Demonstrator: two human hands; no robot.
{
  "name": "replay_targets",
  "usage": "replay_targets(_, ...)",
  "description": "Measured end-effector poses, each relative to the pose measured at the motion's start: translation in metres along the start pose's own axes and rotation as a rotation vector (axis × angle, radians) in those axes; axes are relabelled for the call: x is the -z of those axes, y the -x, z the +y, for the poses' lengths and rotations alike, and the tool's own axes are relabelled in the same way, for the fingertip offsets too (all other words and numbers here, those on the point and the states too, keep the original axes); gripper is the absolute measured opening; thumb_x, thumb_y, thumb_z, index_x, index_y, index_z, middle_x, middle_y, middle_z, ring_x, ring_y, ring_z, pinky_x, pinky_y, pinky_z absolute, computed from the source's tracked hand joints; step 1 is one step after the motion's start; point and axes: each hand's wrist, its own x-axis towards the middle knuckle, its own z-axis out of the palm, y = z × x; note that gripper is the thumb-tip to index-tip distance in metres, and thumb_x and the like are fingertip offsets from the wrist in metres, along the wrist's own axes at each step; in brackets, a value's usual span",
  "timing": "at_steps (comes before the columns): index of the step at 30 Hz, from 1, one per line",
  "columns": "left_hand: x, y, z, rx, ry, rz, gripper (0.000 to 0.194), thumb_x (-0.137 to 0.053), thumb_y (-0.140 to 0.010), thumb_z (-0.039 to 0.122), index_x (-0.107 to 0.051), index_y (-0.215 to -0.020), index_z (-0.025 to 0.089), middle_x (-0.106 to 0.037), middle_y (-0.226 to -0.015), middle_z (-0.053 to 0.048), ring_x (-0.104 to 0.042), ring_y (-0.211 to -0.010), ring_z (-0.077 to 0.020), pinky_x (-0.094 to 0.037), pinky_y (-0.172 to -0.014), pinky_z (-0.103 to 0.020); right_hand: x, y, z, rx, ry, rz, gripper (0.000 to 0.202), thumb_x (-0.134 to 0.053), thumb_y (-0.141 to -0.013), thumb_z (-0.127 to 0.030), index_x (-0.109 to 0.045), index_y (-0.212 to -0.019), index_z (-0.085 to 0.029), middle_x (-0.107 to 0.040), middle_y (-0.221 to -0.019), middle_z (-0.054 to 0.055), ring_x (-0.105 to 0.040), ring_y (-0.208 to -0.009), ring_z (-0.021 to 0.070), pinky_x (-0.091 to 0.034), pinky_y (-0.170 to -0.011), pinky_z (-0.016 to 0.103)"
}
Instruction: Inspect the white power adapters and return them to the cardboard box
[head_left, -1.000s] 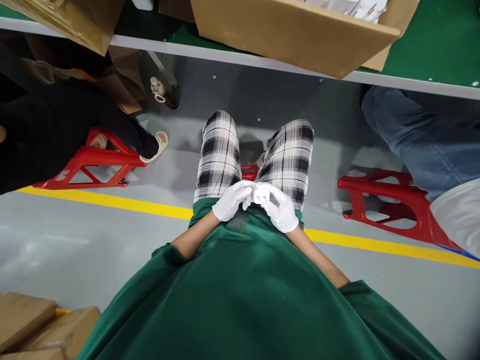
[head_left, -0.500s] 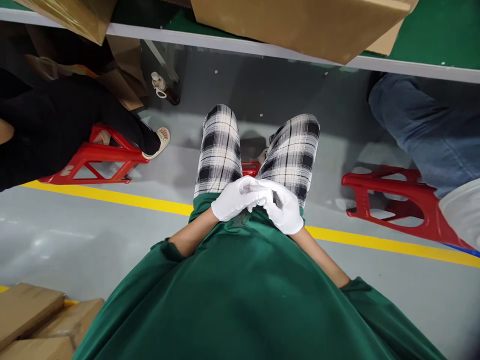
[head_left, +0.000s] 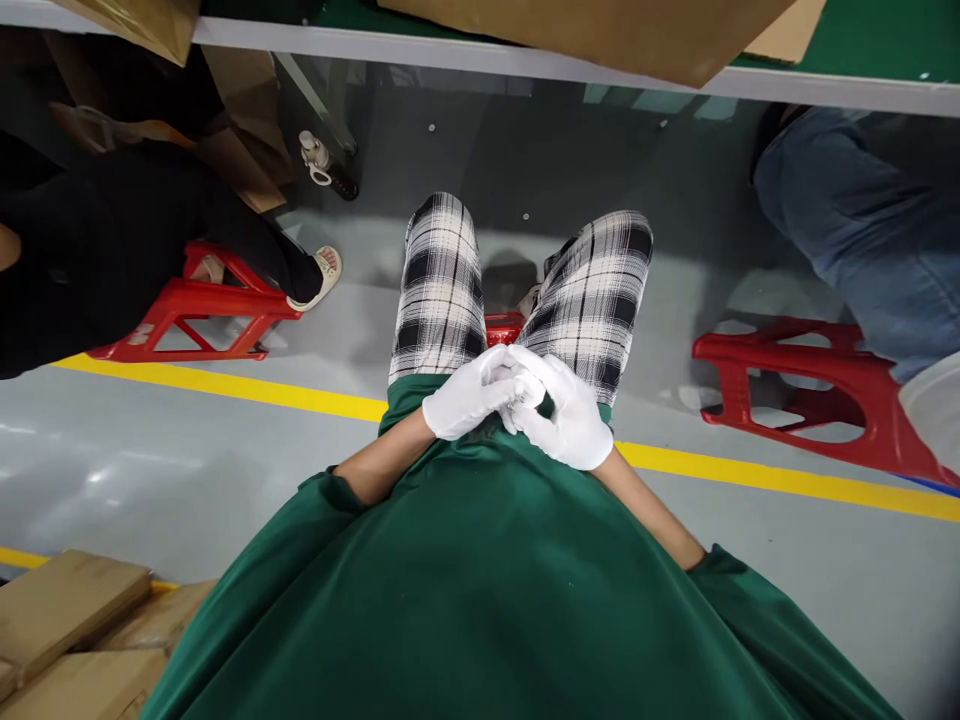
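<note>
In the head view my left hand (head_left: 463,398) and my right hand (head_left: 571,422), both in white gloves, meet over my lap. Their fingers are curled together, fingertips touching. Between them sits a small whitish, partly shiny piece (head_left: 530,391), mostly covered by the gloves; its kind cannot be made out. Under the hands are my green top (head_left: 510,540) and the black-and-white plaid trousers (head_left: 442,285).
A green-topped table (head_left: 885,40) with a cardboard box (head_left: 600,35) runs ahead. People sit on red stools at left (head_left: 202,320) and right (head_left: 795,390). A bottle (head_left: 326,165) stands on the floor; cartons (head_left: 71,610) are stacked at lower left.
My right hand's fingers have shifted and spread a little around the small whitish piece, which shows more now. My left hand stays nearly still. The whole view has tilted slightly downward.
</note>
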Motion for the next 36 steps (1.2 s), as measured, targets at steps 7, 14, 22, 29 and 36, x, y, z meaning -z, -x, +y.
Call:
replay_targets(7, 0.0, 0.001, -0.009, -0.011, -0.027, -0.058, 0.052, -0.075, -0.074, 0.061, -0.052, -0.091, 0.018, -0.065, -0.064, 0.002, -0.063, -0.049, -0.0124, -0.05, -0.047, -0.024, 0.001, 0.0, -0.002, 0.078, -0.11, -0.018, 0.043, -0.045, -0.09, -0.037, -0.061, -0.128, -0.024, -0.059, -0.069, 0.002, -0.052, -0.064, 0.0191, -0.05, -0.061, 0.035)
replay_targets(14, -0.004, 0.005, -0.013, -0.098, 0.023, -0.125, 0.056, -0.072, -0.074, 0.066, -0.045, -0.088, 0.02, -0.062, -0.058, 0.005, -0.058, -0.043, -0.0106, -0.045, -0.04, -0.021, -0.004, 0.003, -0.002, 0.099, -0.148, 0.016, 0.04, -0.043, -0.093, -0.038, -0.065, -0.122, -0.023, -0.064, -0.063, 0.002, -0.055, -0.063, 0.0215, -0.051, -0.063, 0.038)
replay_targets(22, -0.014, 0.008, -0.009, -0.195, -0.065, -0.073, 0.058, -0.072, -0.071, 0.07, -0.046, -0.085, 0.019, -0.061, -0.055, 0.004, -0.056, -0.04, -0.0102, -0.038, -0.04, -0.021, -0.006, -0.001, -0.012, 0.223, -0.239, 0.26, 0.028, -0.044, -0.094, -0.031, -0.07, -0.099, -0.021, -0.051, -0.06, 0.0, -0.049, -0.048, 0.0135, -0.044, -0.046, 0.028)
replay_targets(29, -0.017, 0.011, -0.007, -0.203, -0.162, 0.05, 0.063, -0.073, -0.064, 0.076, -0.054, -0.081, 0.019, -0.063, -0.058, 0.002, -0.057, -0.047, -0.0116, -0.045, -0.047, -0.025, -0.009, -0.003, -0.016, 0.273, -0.307, 0.318, 0.024, -0.046, -0.093, -0.027, -0.069, -0.098, -0.022, -0.05, -0.064, 0.0, -0.046, -0.049, 0.0127, -0.041, -0.044, 0.028)
replay_targets(36, -0.013, 0.011, -0.009, -0.307, -0.157, 0.018, 0.056, -0.078, -0.065, 0.068, -0.057, -0.08, 0.018, -0.063, -0.068, -0.001, -0.059, -0.058, -0.0125, -0.048, -0.055, -0.027, -0.004, -0.007, -0.013, 0.306, -0.403, 0.22, 0.034, -0.041, -0.095, -0.044, -0.066, -0.108, -0.025, -0.05, -0.071, 0.002, -0.052, -0.058, 0.016, -0.047, -0.05, 0.032)
